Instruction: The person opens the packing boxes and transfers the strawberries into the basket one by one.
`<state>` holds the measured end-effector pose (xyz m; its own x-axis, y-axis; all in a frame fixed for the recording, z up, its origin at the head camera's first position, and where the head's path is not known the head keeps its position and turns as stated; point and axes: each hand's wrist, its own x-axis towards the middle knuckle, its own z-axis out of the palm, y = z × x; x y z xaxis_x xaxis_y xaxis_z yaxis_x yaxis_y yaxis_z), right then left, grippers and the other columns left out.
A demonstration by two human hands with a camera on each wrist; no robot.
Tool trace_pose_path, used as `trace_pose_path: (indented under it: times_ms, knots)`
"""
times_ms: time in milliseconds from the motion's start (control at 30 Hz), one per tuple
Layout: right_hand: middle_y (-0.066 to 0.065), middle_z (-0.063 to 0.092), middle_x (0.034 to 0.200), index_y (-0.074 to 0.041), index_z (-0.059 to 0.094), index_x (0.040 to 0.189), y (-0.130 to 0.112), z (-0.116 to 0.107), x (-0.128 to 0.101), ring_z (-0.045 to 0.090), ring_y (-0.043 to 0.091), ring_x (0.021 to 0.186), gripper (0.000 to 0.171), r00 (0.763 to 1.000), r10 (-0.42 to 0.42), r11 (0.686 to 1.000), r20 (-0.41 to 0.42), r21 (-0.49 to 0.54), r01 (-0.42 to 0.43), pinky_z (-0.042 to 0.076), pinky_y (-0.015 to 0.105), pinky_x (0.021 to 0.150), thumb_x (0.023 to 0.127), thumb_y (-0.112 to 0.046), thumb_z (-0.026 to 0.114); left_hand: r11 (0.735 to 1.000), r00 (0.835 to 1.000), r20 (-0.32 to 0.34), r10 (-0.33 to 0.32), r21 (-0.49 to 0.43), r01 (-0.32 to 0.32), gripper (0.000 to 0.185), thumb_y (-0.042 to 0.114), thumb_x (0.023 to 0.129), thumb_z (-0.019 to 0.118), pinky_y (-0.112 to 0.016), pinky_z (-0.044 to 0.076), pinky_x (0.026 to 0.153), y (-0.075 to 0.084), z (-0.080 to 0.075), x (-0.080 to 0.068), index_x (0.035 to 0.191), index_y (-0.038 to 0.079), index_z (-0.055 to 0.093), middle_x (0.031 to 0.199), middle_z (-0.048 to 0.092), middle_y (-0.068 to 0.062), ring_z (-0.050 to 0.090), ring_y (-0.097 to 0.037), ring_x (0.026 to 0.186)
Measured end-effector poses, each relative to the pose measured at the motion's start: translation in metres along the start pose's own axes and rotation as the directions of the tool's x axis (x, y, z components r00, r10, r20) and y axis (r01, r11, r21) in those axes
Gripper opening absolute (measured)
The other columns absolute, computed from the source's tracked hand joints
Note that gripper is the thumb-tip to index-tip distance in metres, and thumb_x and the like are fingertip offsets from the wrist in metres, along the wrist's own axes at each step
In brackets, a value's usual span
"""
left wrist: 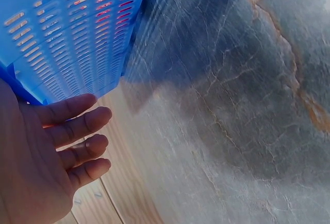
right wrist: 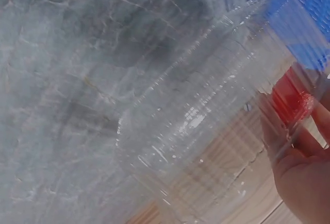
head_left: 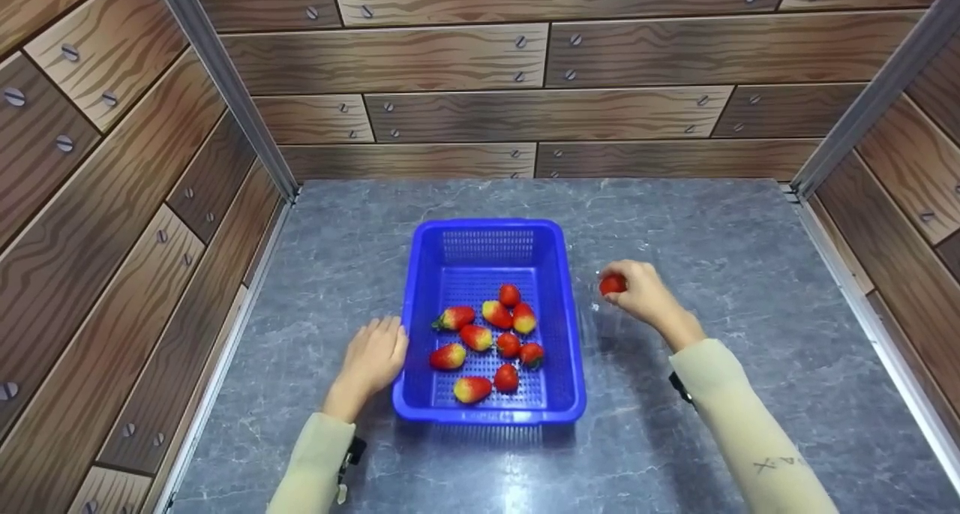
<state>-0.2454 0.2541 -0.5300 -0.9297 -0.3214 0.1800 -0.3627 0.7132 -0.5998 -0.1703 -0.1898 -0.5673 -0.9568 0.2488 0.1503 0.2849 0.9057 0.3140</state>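
A blue plastic basket (head_left: 489,416) stands on the grey marbled surface with several red and yellow strawberries (head_left: 476,338) lying on its floor. At the basket's left rim rests my left hand (head_left: 375,353); in the left wrist view the loosely bent fingers (left wrist: 82,126) lie by the slotted outer wall, and the thumb is hidden. To the right of the basket, my right hand (head_left: 636,293) pinches a red strawberry (head_left: 613,284). A clear plastic container (right wrist: 196,116) lies beside that hand; the right wrist view shows the strawberry partly through its wall.
Plank-patterned walls (head_left: 450,56) enclose the surface at the back and both sides, with metal rails (head_left: 232,86) at the corners. The basket occupies the middle of the grey surface (head_left: 337,251).
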Motion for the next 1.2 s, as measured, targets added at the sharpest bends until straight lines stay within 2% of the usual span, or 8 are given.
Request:
trace_pose_path:
  times_ms: [167, 433, 733, 833, 967, 1067, 1200]
  knots:
    - [0.028, 0.067, 0.101, 0.008, 0.07, 0.104, -0.005, -0.005, 0.005, 0.063, 0.042, 0.092, 0.03, 0.999, -0.031, 0.998, -0.027, -0.048, 0.029, 0.053, 0.053, 0.079, 0.075, 0.01, 0.075, 1.0, 1.0, -0.024, 0.01, -0.002, -0.01, 0.038, 0.02, 0.103, 0.039, -0.059, 0.042, 0.1, 0.001, 0.0, 0.0, 0.118, -0.006, 0.062, 0.116, 0.065, -0.023, 0.058, -0.043, 0.111]
    - [0.024, 0.067, 0.103, 0.004, 0.071, 0.105, -0.025, -0.01, 0.015, 0.061, 0.044, 0.097, 0.029, 0.998, -0.041, 0.997, -0.054, -0.064, 0.037, 0.051, 0.055, 0.085, 0.077, 0.006, 0.076, 1.0, 1.0, -0.017, 0.009, 0.002, -0.009, 0.039, 0.02, 0.104, 0.038, -0.059, 0.041, 0.101, 0.0, 0.001, 0.0, 0.119, -0.006, 0.062, 0.117, 0.065, -0.023, 0.058, -0.043, 0.112]
    - [0.017, 0.068, 0.101, 0.001, 0.072, 0.102, -0.059, 0.003, 0.021, 0.062, 0.039, 0.098, 0.03, 0.98, -0.177, 0.983, -0.09, -0.061, 0.172, 0.049, 0.053, 0.09, 0.073, 0.007, 0.078, 0.999, 0.999, -0.027, 0.031, 0.023, -0.03, 0.036, 0.019, 0.103, 0.039, -0.056, 0.045, 0.095, 0.0, 0.0, 0.001, 0.115, -0.006, 0.063, 0.112, 0.065, -0.022, 0.059, -0.042, 0.106]
    - [0.017, 0.068, 0.103, 0.0, 0.072, 0.102, -0.072, 0.01, 0.019, 0.062, 0.039, 0.099, 0.031, 0.972, -0.224, 0.974, -0.066, -0.052, 0.221, 0.049, 0.054, 0.091, 0.073, 0.007, 0.078, 0.999, 0.999, -0.03, 0.03, 0.023, -0.029, 0.035, 0.019, 0.103, 0.039, -0.056, 0.045, 0.094, 0.001, -0.001, 0.001, 0.114, -0.005, 0.062, 0.111, 0.065, -0.022, 0.059, -0.042, 0.105]
    - [0.015, 0.068, 0.106, -0.002, 0.072, 0.105, -0.087, 0.021, 0.015, 0.062, 0.036, 0.101, 0.032, 0.969, -0.245, 0.969, 0.025, -0.003, 0.245, 0.051, 0.051, 0.092, 0.074, 0.006, 0.078, 0.999, 0.999, -0.036, 0.03, 0.022, -0.029, 0.035, 0.019, 0.103, 0.039, -0.056, 0.045, 0.093, 0.001, -0.002, 0.001, 0.114, -0.005, 0.063, 0.111, 0.066, -0.022, 0.059, -0.041, 0.105]
    - [0.013, 0.068, 0.107, -0.003, 0.072, 0.107, -0.094, 0.031, 0.011, 0.063, 0.032, 0.102, 0.033, 0.959, -0.266, 0.964, 0.099, 0.04, 0.264, 0.052, 0.049, 0.092, 0.076, 0.005, 0.078, 0.999, 0.998, -0.049, 0.036, 0.023, -0.035, 0.036, 0.019, 0.103, 0.039, -0.056, 0.046, 0.092, 0.002, -0.001, 0.0, 0.113, -0.005, 0.063, 0.111, 0.066, -0.021, 0.059, -0.041, 0.104]
    - [0.011, 0.068, 0.106, -0.005, 0.072, 0.107, -0.098, 0.044, 0.004, 0.062, 0.029, 0.1, 0.032, 0.935, -0.313, 0.95, 0.169, 0.046, 0.31, 0.052, 0.046, 0.09, 0.076, 0.004, 0.077, 0.999, 0.997, -0.06, 0.042, 0.029, -0.041, 0.036, 0.018, 0.103, 0.039, -0.055, 0.047, 0.089, 0.001, 0.0, -0.001, 0.112, -0.005, 0.063, 0.109, 0.066, -0.021, 0.06, -0.042, 0.102]
